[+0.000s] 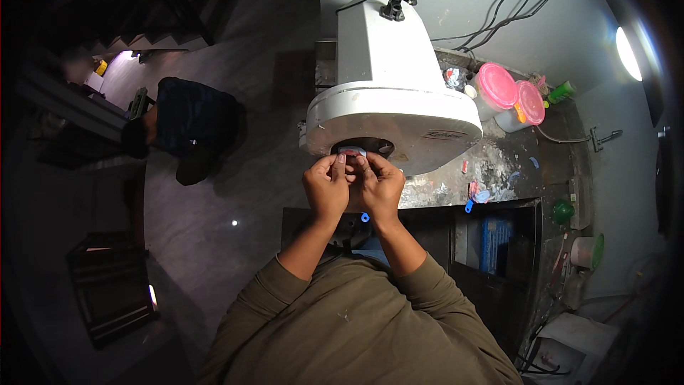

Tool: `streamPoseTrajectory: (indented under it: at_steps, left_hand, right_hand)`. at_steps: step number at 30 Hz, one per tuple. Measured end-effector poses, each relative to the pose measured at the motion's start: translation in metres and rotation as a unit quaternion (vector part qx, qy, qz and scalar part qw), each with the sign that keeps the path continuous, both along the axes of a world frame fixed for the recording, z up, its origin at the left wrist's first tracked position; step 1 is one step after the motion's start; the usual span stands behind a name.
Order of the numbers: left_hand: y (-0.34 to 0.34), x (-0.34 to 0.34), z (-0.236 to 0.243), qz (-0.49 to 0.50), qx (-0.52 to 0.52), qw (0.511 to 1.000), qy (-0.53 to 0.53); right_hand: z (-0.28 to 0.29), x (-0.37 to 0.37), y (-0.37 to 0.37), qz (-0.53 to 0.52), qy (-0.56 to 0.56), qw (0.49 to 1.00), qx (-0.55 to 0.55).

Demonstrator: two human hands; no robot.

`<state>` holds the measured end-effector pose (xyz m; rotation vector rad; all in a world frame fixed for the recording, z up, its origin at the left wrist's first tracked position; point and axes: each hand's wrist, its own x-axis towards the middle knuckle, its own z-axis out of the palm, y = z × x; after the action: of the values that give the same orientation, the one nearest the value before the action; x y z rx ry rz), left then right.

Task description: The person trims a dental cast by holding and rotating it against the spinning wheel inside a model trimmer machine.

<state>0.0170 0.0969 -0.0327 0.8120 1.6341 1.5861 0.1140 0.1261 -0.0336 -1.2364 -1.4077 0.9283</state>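
Between the fingertips of both hands is a small curved piece (352, 150), pale blue-white with a reddish part; its exact kind is too small to tell. My left hand (327, 187) pinches its left end and my right hand (380, 187) pinches its right end. The piece sits at the dark round opening in the underside of a big white machine (392, 110). Part of the opening is hidden behind my fingers.
Right of the machine, a dusty worktop (491, 160) carries small blue and pink pieces (479, 194). Behind them stand tubs with pink lids (496, 85) and a green bottle (561, 93). A blue crate (494, 246) sits in the cabinet below. At left, a person (196, 121) bends over.
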Motion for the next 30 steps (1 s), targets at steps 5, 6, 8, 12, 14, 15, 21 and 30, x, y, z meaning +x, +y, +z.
streamPoseTrajectory:
  at_steps: [5,6,8,12,14,15,21,30]
  left_hand:
    - [0.002,0.002,0.0,0.003,-0.001,1.0,0.009]
    - [0.003,0.002,-0.001,0.008,-0.004,1.0,0.008]
    - [0.003,0.002,-0.001,0.013,-0.008,1.0,0.006]
    - [0.003,0.001,0.002,0.014,-0.006,1.0,0.007]
    - [0.003,0.001,0.002,0.017,-0.004,1.0,0.005]
    - [0.003,0.001,0.002,0.016,-0.011,1.0,0.009]
    - [0.003,0.001,0.004,0.021,-0.019,0.999,0.034]
    - [0.005,0.0,0.001,0.026,-0.005,0.999,0.043]
  right_hand:
    - [0.006,0.0,0.005,-0.019,-0.047,0.999,0.01]
    - [0.008,-0.001,0.005,-0.018,-0.052,0.998,-0.016]
    - [0.011,-0.001,0.005,-0.017,-0.057,0.997,-0.042]
    - [0.012,-0.004,0.006,-0.024,-0.062,0.997,-0.043]
    - [0.013,-0.005,0.006,-0.025,-0.053,0.997,-0.051]
    - [0.014,-0.005,0.006,-0.028,-0.059,0.997,-0.041]
    - [0.014,-0.008,0.006,-0.034,-0.055,0.997,-0.037]
    - [0.015,-0.007,0.008,-0.031,-0.073,0.995,-0.054]
